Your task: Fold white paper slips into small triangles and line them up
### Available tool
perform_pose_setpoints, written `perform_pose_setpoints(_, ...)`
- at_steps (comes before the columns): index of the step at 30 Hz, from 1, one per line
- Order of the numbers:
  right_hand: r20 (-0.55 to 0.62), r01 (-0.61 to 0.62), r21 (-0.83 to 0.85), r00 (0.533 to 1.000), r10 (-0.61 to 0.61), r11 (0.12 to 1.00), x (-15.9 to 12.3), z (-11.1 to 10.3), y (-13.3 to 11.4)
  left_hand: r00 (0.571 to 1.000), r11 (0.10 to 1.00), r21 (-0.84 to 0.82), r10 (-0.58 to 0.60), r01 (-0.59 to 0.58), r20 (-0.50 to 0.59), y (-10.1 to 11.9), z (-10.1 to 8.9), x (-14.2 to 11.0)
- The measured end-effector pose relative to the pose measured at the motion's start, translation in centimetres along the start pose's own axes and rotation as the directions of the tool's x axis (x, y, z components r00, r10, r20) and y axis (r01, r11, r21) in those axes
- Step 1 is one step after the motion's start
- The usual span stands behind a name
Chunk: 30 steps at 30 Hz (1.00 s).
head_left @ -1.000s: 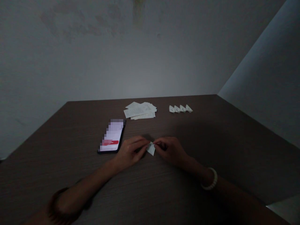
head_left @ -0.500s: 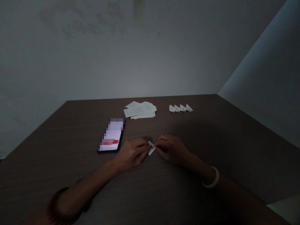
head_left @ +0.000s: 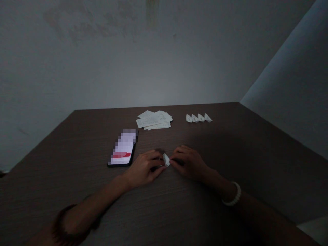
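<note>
Between my two hands is a small folded piece of white paper [head_left: 166, 160], just above or on the brown table. My left hand [head_left: 147, 166] has its thumb and fingers curled at the paper's left edge. From the other side, my right hand [head_left: 188, 161] pinches the paper's right corner with thumb and forefinger. The fingertips cover part of the paper, so its full shape is hidden. A phone [head_left: 123, 148] with a lit screen lies flat to the left of my left hand.
Behind my hands, a loose stack of printed paper slips [head_left: 154, 120] lies on the table [head_left: 84, 143]. Several small folded paper pieces [head_left: 199, 118] stand in a row to its right. A wall [head_left: 164, 68] rises at the table's far edge.
The fingers of my left hand have spread slightly apart around the paper. The paper has turned a little and shows a different face. Phone, stack and row stay in place.
</note>
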State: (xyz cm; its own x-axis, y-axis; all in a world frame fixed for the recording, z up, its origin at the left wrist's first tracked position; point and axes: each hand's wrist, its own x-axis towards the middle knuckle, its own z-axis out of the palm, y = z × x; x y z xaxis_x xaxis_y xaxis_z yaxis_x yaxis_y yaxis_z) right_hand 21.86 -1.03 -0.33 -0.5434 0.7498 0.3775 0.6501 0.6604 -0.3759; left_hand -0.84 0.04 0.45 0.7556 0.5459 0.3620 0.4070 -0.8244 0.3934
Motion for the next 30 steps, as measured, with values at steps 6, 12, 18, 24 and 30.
perform_pose_setpoints(6,-0.009,-0.042,-0.003,0.999,0.042,0.999,0.15,0.06,-0.13,0.982,0.985,0.025,-0.169,0.172,-0.089,-0.08,0.22,0.45)
perform_pose_setpoints(12,-0.07,-0.065,0.071,0.995,0.07,0.995,0.34,0.23,0.15,0.969,0.962,-0.174,-0.229,0.211,-0.088,-0.35,0.0,0.91)
perform_pose_setpoints(18,-0.141,-0.112,0.355,0.975,0.171,0.928,0.55,0.65,0.23,0.961,0.922,-0.336,-0.248,0.195,-0.125,0.48,0.28,0.96)
perform_pose_setpoints(24,-0.106,-0.195,0.461,0.957,0.271,0.866,0.7,0.26,-0.33,0.893,0.819,-0.48,-0.427,0.315,-0.141,0.47,0.62,0.7)
perform_pose_setpoints(30,-0.099,-0.216,0.515,0.946,0.308,0.829,0.68,0.15,-0.47,0.855,0.772,-0.478,-0.513,0.419,-0.079,0.61,0.12,1.0)
